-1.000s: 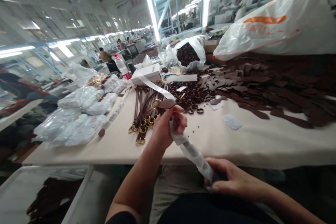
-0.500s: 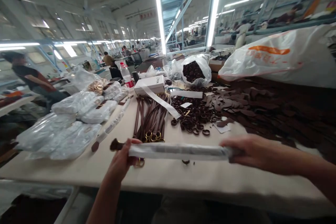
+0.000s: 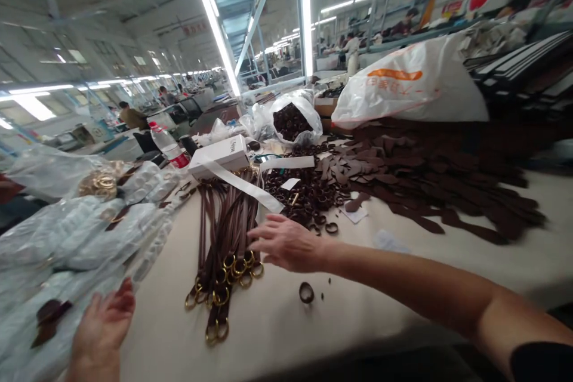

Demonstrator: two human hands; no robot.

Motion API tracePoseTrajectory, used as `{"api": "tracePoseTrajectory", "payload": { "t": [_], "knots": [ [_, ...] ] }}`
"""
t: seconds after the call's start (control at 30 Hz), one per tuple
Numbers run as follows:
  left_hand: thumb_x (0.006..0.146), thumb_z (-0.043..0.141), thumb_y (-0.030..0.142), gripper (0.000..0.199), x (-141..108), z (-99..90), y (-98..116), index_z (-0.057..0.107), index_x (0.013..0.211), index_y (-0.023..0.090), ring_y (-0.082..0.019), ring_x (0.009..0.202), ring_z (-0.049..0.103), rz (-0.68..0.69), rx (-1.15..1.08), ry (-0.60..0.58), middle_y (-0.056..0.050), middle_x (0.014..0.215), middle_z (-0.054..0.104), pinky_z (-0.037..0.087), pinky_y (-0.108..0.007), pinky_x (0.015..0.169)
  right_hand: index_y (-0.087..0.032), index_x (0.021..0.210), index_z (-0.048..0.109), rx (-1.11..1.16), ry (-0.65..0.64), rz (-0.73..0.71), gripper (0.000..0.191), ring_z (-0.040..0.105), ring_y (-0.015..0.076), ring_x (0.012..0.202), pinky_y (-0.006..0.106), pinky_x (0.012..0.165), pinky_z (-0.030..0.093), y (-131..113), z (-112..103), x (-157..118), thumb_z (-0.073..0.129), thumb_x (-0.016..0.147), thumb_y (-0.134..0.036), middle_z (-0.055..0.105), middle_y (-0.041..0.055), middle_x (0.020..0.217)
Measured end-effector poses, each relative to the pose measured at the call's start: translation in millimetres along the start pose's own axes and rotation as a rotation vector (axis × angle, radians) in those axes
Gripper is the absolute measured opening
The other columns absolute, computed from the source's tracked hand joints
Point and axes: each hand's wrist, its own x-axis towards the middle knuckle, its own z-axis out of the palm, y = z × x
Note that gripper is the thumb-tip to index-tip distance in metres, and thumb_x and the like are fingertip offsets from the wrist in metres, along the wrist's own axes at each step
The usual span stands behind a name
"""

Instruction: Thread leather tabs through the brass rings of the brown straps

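My right hand [image 3: 289, 243] is open, fingers stretched leftward beside a bundle of brown leather straps [image 3: 228, 209]; whether the fingertips touch them I cannot tell. Gold rings [image 3: 221, 294] hang on the straps' near ends. Low on the left, my left hand [image 3: 104, 319] is open, slightly blurred, with nothing in it. Next to it lie several belts or straps wrapped in clear plastic [image 3: 80, 250]. A dark brown piece [image 3: 51, 317] lies on that plastic. One loose brown loop [image 3: 307, 292] rests on the table below my right forearm.
A white box [image 3: 219, 155] and white paper strips [image 3: 244, 186] lie behind the straps, near a red-capped bottle [image 3: 168, 143]. Brown loops [image 3: 313, 215] and cut brown pieces [image 3: 403, 173] spread rightward. A large white bag [image 3: 412, 92] stands behind.
Both hands have let go of the plastic-wrapped strap that they held stretched between them. My left hand is lower left, my right over by the ringed straps. The view has turned right.
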Motion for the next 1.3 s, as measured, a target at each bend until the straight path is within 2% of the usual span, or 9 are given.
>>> {"api": "tracePoseTrajectory", "payload": {
  "t": [0.1, 0.23, 0.4, 0.6, 0.7, 0.77, 0.93, 1.13, 1.3],
  "knots": [
    [0.09, 0.051, 0.009, 0.018, 8.6, 21.2, -16.2, 0.063, 0.08, 0.019, -0.009, 0.061, 0.066, -0.143, -0.222, 0.047, 0.003, 0.073, 0.072, 0.053, -0.013, 0.052, -0.018, 0.11, 0.066, 0.057, 0.122, 0.145, 0.018, 0.064, 0.0231, 0.109, 0.048, 0.106, 0.043, 7.4, 13.8, -77.8, 0.056, 0.096, -0.022, 0.066, 0.0102, 0.125],
    [0.09, 0.047, 0.01, 0.018, 20.6, 88.6, 1.7, 0.062, 0.09, 0.019, -0.009, 0.062, 0.068, 0.003, -0.213, -0.074, 0.0, 0.08, 0.072, 0.052, -0.015, 0.049, -0.018, 0.108, 0.067, 0.112, 0.284, 0.29, 0.019, 0.066, 0.0197, 0.104, 0.035, 0.092, 0.053, 12.6, 18.4, -140.3, 0.05, 0.098, -0.017, 0.069, 0.0115, 0.115],
    [0.092, 0.046, 0.02, 0.017, 41.1, 214.7, 22.2, 0.061, 0.102, 0.018, -0.01, 0.068, 0.068, 0.195, 0.199, -0.305, -0.005, 0.092, 0.072, 0.051, -0.018, 0.057, -0.019, 0.11, 0.065, 0.242, 0.369, 0.358, 0.021, 0.068, 0.0156, 0.098, 0.025, 0.084, 0.056, 19.3, 24.6, -148.9, 0.05, 0.096, -0.012, 0.07, 0.0099, 0.11],
    [0.063, 0.081, 0.03, 0.044, 71.7, 366.6, -5.2, 0.068, 0.103, 0.016, -0.027, 0.109, 0.066, 0.372, 0.562, -0.384, -0.014, 0.112, 0.072, 0.052, -0.032, 0.085, -0.018, 0.107, 0.063, 0.301, 0.369, 0.355, 0.02, 0.068, 0.0159, 0.09, 0.024, 0.079, 0.055, 31.9, 22.4, -144.4, 0.049, 0.095, -0.011, 0.07, 0.0086, 0.102],
    [0.051, 0.087, 0.026, 0.034, 75.7, 416.3, -22.9, 0.069, 0.08, 0.019, -0.035, 0.122, 0.057, 0.461, 0.705, -0.377, -0.014, 0.108, 0.073, 0.044, -0.038, 0.099, -0.019, 0.106, 0.063, 0.318, 0.363, 0.354, 0.02, 0.068, 0.0159, 0.087, 0.024, 0.077, 0.054, 32.3, 22.8, -146.5, 0.049, 0.094, -0.011, 0.07, 0.0078, 0.1],
    [0.06, 0.081, 0.027, 0.02, 70.5, 435.4, -26.9, 0.065, 0.069, 0.02, -0.035, 0.116, 0.06, 0.529, 0.73, -0.379, -0.011, 0.095, 0.075, 0.043, -0.041, 0.1, -0.019, 0.106, 0.063, 0.333, 0.353, 0.348, 0.02, 0.067, 0.0161, 0.087, 0.024, 0.076, 0.054, 31.5, 22.8, -147.7, 0.048, 0.094, -0.011, 0.07, 0.0079, 0.099],
    [0.084, 0.058, 0.027, 0.012, 20.3, 432.9, -13.7, 0.066, 0.086, 0.019, -0.023, 0.102, 0.067, 0.79, 0.566, -0.506, -0.007, 0.096, 0.074, 0.047, -0.035, 0.096, -0.017, 0.108, 0.066, 0.456, 0.405, 0.446, 0.022, 0.067, 0.0174, 0.092, 0.027, 0.081, 0.054, 39.5, 21.2, -150.5, 0.047, 0.097, -0.017, 0.07, 0.0097, 0.101],
    [0.086, 0.062, 0.014, 0.013, -73.9, 361.8, -17.9, 0.072, 0.089, 0.023, -0.021, 0.112, 0.063, 1.277, 0.354, -1.036, -0.006, 0.11, 0.072, 0.047, -0.038, 0.101, -0.013, 0.114, 0.065, 1.176, 0.597, 1.007, 0.066, 0.059, 0.0099, 0.057, 0.02, 0.048, 0.044, 62.3, 11.1, -151.2, 0.039, 0.095, -0.07, 0.069, 0.0115, 0.096],
    [0.085, 0.061, 0.003, 0.025, -112.8, 312.9, -27.2, 0.072, 0.093, 0.024, -0.021, 0.114, 0.061, 1.388, 0.364, -1.113, -0.006, 0.111, 0.071, 0.049, -0.039, 0.099, -0.013, 0.112, 0.066, 1.201, 0.401, 0.917, 0.075, 0.049, 0.0051, 0.047, 0.019, 0.043, 0.037, 53.8, -4.4, -144.9, 0.05, 0.083, -0.08, 0.067, 0.0093, 0.097]
  ]
}}
